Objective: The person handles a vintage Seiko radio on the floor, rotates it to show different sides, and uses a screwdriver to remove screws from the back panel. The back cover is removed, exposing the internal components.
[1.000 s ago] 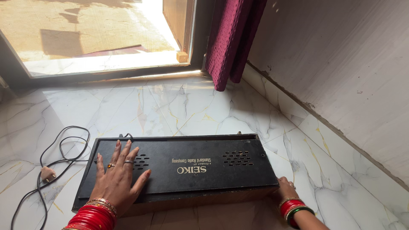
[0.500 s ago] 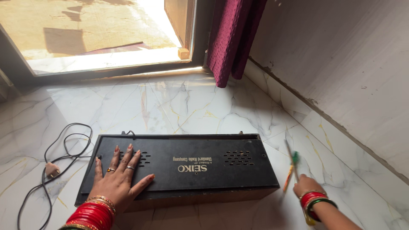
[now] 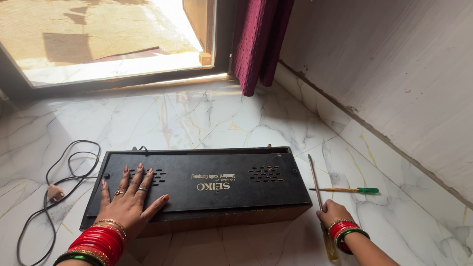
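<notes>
Head view shows my left hand (image 3: 129,196) lying flat, fingers spread, on the black back panel (image 3: 197,181) of the long wooden radio case (image 3: 221,216), holding nothing, only pressing down. My right hand (image 3: 332,213) is just off the case's right end, curled around the long screwdriver with the yellowish handle (image 3: 319,194), its shaft pointing away from me. Just beyond that hand a smaller screwdriver with a green handle (image 3: 351,189) lies across the marble floor (image 3: 207,118), its tip touching or crossing the long shaft. Left of my left hand the power cord (image 3: 54,187) trails in loops. I judge this the step of taking up the tool while steadying the case; next I need the tip brought over to a panel screw.
</notes>
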